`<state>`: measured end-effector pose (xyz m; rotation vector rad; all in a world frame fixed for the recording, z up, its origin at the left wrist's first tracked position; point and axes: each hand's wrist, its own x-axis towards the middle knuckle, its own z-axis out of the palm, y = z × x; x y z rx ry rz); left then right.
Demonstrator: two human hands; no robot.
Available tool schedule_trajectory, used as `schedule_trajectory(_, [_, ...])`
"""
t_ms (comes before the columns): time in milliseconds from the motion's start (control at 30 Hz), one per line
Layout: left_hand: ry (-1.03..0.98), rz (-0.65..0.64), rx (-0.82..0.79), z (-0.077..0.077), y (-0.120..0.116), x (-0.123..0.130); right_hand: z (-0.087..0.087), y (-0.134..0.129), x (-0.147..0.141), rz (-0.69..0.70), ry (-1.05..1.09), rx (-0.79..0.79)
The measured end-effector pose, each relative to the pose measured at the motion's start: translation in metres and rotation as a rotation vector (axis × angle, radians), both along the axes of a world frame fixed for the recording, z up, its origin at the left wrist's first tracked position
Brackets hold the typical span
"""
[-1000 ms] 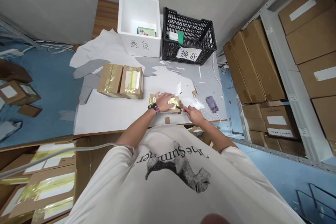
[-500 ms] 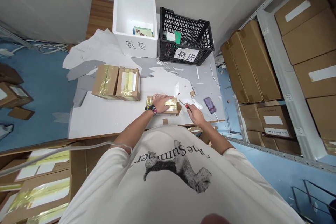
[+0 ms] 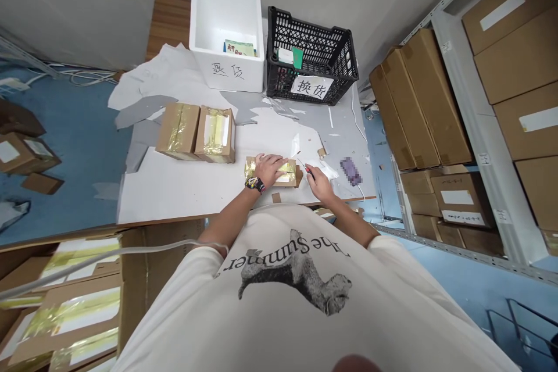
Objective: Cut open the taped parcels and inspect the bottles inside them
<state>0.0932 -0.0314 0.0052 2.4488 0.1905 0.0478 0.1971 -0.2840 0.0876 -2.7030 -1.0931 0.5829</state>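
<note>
A small cardboard box (image 3: pixel 284 179) wrapped in yellowish tape lies near the front edge of the table. My left hand (image 3: pixel 269 170) rests flat on its top, fingers stretched out toward the right, a dark patterned watch on the wrist. Just right of the box, my right hand (image 3: pixel 321 186) is closed around the red and black handle of a utility knife (image 3: pixel 309 171). The knife's thin blade points up and to the left, apart from the box. At the box's right end a cardboard flap (image 3: pixel 299 175) sticks out.
Two taped cartons (image 3: pixel 177 131) stand left on the table (image 3: pixel 174 195). Behind are a white foam box (image 3: pixel 231 72) and a black crate (image 3: pixel 311 87). A blurred purple object (image 3: pixel 351 171) lies at right. Shelves (image 3: pixel 488 157) hold cartons; an open carton (image 3: pixel 135 279) is below left.
The knife and my right hand have shifted slightly, the blade now pointing more upward. My left hand stays on the box. The whole view has moved a little.
</note>
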Motion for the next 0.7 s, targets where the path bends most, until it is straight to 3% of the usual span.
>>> schedule_trajectory(100, [-0.057,-0.005,0.043,0.001,-0.003,-0.004,0.006,-0.031,-0.002,0.080,-0.017,-0.090])
schedule_trajectory(200, [-0.088,-0.007,0.070,0.002,-0.004,-0.003,0.006,-0.039,-0.009,0.169,-0.026,-0.197])
schedule_trajectory(433, [-0.100,-0.013,0.087,0.003,-0.004,0.001,0.001,-0.008,-0.021,0.173,-0.054,-0.259])
schedule_trajectory(700, [-0.144,0.001,0.073,-0.004,-0.004,0.002,0.001,0.004,-0.020,0.148,-0.081,-0.280])
